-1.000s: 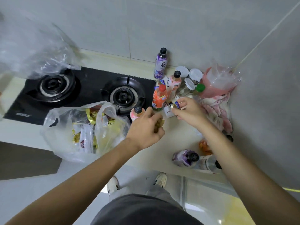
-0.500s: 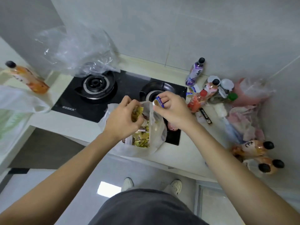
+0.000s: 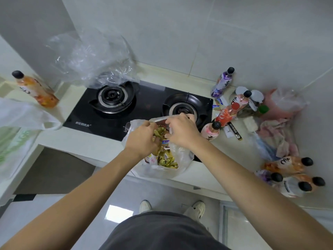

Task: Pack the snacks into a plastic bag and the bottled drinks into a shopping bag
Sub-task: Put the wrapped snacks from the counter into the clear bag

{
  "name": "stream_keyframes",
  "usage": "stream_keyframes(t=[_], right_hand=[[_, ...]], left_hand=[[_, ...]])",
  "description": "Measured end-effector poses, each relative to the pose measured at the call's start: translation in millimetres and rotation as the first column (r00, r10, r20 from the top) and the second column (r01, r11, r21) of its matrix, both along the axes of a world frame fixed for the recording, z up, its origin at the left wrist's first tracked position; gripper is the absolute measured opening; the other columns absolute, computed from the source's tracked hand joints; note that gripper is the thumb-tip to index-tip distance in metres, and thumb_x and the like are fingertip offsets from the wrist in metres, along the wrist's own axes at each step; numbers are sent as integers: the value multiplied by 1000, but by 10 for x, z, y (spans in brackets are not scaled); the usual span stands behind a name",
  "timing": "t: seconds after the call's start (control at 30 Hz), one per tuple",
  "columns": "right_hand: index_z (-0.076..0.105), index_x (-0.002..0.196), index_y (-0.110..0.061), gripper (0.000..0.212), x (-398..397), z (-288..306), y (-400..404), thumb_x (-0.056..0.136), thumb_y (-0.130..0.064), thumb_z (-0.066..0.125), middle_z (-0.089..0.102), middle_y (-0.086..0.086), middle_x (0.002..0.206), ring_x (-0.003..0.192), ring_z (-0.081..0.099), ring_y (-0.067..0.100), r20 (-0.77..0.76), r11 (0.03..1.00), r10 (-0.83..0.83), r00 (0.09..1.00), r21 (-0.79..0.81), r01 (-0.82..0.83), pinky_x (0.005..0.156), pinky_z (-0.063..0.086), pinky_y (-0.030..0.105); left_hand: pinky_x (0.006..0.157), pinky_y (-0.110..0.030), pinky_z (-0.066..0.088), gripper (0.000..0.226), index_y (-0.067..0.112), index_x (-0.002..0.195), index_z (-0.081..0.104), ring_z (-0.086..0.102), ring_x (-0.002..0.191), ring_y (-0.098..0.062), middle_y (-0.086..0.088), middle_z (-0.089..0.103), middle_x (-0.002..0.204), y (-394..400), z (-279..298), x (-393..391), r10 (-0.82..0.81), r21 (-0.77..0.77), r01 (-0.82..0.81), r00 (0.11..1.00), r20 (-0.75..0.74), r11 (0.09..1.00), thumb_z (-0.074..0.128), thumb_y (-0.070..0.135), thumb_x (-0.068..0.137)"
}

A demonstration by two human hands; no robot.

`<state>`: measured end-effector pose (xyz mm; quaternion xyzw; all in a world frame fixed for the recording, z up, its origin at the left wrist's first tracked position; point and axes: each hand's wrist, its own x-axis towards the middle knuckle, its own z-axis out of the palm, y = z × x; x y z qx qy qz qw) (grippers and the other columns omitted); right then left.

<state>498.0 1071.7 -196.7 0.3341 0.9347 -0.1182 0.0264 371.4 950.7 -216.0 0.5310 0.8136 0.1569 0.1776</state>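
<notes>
A: Start nearest. What is just in front of the person?
B: The plastic bag (image 3: pixel 177 159), sitting at the front edge of the table (image 3: pixel 212 154), overlapping the near right corner of the stove (image 3: pixel 144 107). Gold-wrapped snacks (image 3: pixel 166 160) fill it.

A: And the hands?
B: Both are at the bag's mouth. The left hand (image 3: pixel 142 137) has its fingers curled down into the opening among the gold wrappers; it looks as if its grip is closed on some of them, though the fingertips are hidden, so I cannot be sure. The right hand (image 3: pixel 182 131) pinches the bag's upper rim between thumb and fingers, holding it open, and a small blue-and-white packet (image 3: pixel 166 141) shows just under its thumb.

A: Where are the drinks?
B: To the right of the stove. A pink bottle (image 3: pixel 210 132) stands just beside the stove's right edge, near the right hand. Behind it a red bottle (image 3: pixel 227 114) leans, then another pink-capped one (image 3: pixel 241 101), and a purple bottle (image 3: pixel 222 83) stands by the wall. Nearer, at the table's right front, several bottles (image 3: pixel 290 175) lie on their sides in a heap. Loose sachets (image 3: pixel 233 131) lie between the stove and a crumpled cloth (image 3: pixel 277 136).

A: Left of the stove?
B: A white shopping bag (image 3: pixel 19 120) hangs off the table there, with an orange bottle (image 3: pixel 35 89) standing behind it. A clear empty bag (image 3: pixel 93 58) is bunched over the stove's far left burner
</notes>
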Motion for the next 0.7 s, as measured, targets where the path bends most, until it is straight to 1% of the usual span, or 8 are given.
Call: stream_keyframes(t=[0.07,0.13,0.2,0.27,0.37,0.47,0.57,0.7], right_hand=[[71,127,-24,42,53,64,-3,88,-40,76,72,-8,113,112,55,21,-46,1000,-12,999,-20,11,109,34,45],[70,128,-23,40,136,146,1,91,-36,74,72,-8,114,114,56,21,-111,998,-37,993,-57,30,108,37,44],[72,125,-24,34,270,224,30,92,-31,72,71,-10,110,112,57,19,-181,994,-79,980,-85,65,102,41,41],[73,119,-25,28,462,289,85,91,-29,74,70,-10,104,108,58,17,-232,987,-132,964,-116,107,96,46,39],[74,111,-26,21,835,350,241,90,-27,76,70,-13,98,99,62,13,-262,964,-231,937,-189,185,88,55,39],[74,100,-25,13,1283,359,500,87,-24,76,70,-14,93,93,68,10,-246,926,-347,905,-244,289,85,59,39],[75,101,-23,14,1758,349,844,87,-22,74,72,-8,94,94,70,17,-167,886,-437,884,-249,392,88,57,37],[73,94,-15,12,2209,173,1401,83,-20,75,73,0,92,94,70,27,-33,844,-482,876,-287,453,87,59,42]], left_hand=[[68,-40,55,31,15,119,60,64,81,-28,-1,56,110,6,45,5,-18,17,18,1000,-16,1000,64,29,92],[64,-37,52,29,17,120,60,63,80,-27,0,56,106,47,117,27,-34,58,36,999,-33,998,64,29,93],[63,-35,49,28,19,120,61,64,83,-26,1,57,107,117,196,55,-54,101,58,997,-47,993,62,30,94],[65,-37,52,25,22,117,63,65,86,-25,3,59,107,213,260,102,-81,132,88,995,-53,987,61,31,94],[67,-39,54,23,24,114,63,65,87,-25,6,60,104,408,362,266,-122,184,128,992,-44,975,60,30,93],[66,-36,52,23,23,113,64,66,87,-24,6,63,104,666,499,601,-187,238,195,981,-55,951,59,31,92],[64,-39,55,29,21,109,64,67,86,-22,4,64,100,945,577,1017,-285,278,288,957,-51,916,49,39,91],[68,-43,56,22,20,107,64,65,86,-29,1,62,100,1315,382,1567,-332,210,326,943,-7,922,53,29,90]])
